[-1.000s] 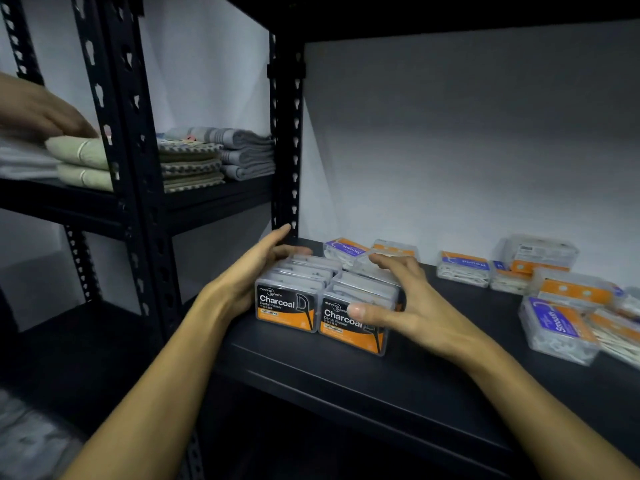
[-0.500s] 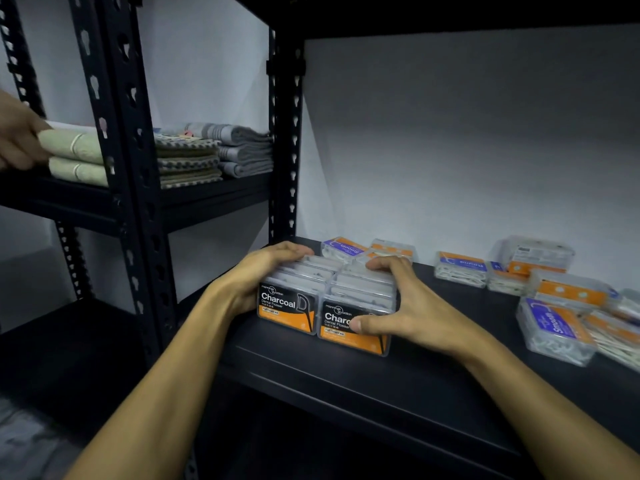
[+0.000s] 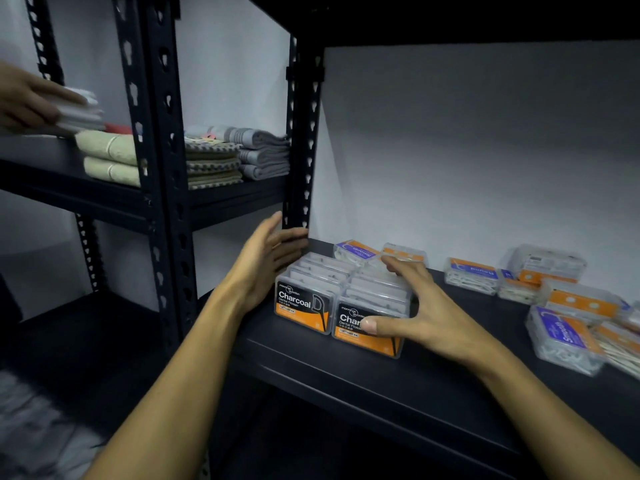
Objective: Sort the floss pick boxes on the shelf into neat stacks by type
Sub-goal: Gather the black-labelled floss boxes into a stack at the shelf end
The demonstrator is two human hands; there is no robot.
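Two rows of Charcoal floss boxes stand upright side by side at the shelf's left front: the left row [image 3: 304,308] and the right row [image 3: 372,336]. My left hand [image 3: 266,263] lies with straight fingers along the left side of the left row. My right hand [image 3: 412,306] spreads over the right row, thumb across its front label and fingers on top. Purple-and-orange Smooth boxes lie loose behind [image 3: 356,251] and to the right [image 3: 562,336].
The black shelf board [image 3: 398,386] carries all the boxes. A black upright post [image 3: 303,140] stands just behind my left hand. Folded towels [image 3: 239,154] lie on the neighbouring shelf, where another person's hand [image 3: 24,98] holds white cloths.
My left hand has straightened and slid off the top of the left row to its side. My right hand has spread wider. The other person's hand has brought white cloths onto the towel shelf.
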